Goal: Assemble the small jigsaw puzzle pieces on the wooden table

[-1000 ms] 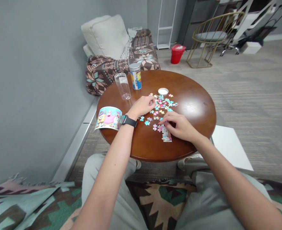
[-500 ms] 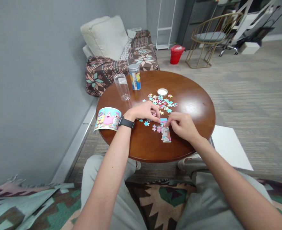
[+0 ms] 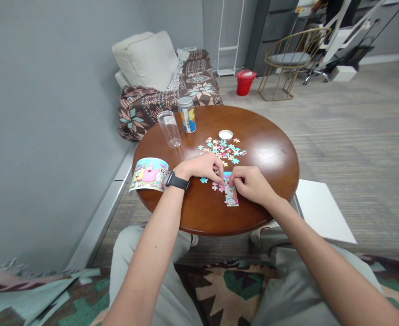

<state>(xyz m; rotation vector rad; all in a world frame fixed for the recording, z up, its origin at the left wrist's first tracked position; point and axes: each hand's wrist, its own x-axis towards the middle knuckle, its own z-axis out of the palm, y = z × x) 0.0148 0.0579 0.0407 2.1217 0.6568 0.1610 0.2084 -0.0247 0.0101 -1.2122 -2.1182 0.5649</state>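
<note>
The left hand (image 3: 204, 166) and right hand (image 3: 252, 181) meet over the near half of a round brown bench (image 3: 199, 213), just beside each other with a narrow gap between their fingertips. Between and below them lies the joined strip (image 3: 231, 198) of jigsaw puzzle, flat on the wood, with its light blue end away from the person. The right hand, fingers bent and thumb tucked in, has its fingertips over the strip's right side; the left hand arches in from the other side, its fingertips at the strip's left edge. The fingers hide the spot, so I cannot tell whether either hand is clamped on a piece. Two pink pieces (image 3: 218, 187) lie just left of the strip, under the left fingertips, and a blue piece (image 3: 203, 180) lies farther left. Beyond the hands spreads a pile of loose pieces (image 3: 224, 149) in blue, pink, yellow and red, with a round, pale lid (image 3: 225, 135) near its far edge. Farther back to the left stand a clear cylinder (image 3: 169, 129) and a printed can (image 3: 187, 115) with a grey top. A curved picture sheet (image 3: 149, 174) with cartoon figures is at the bench's left edge, near the black watch (image 3: 178, 181) on the left wrist.
</note>
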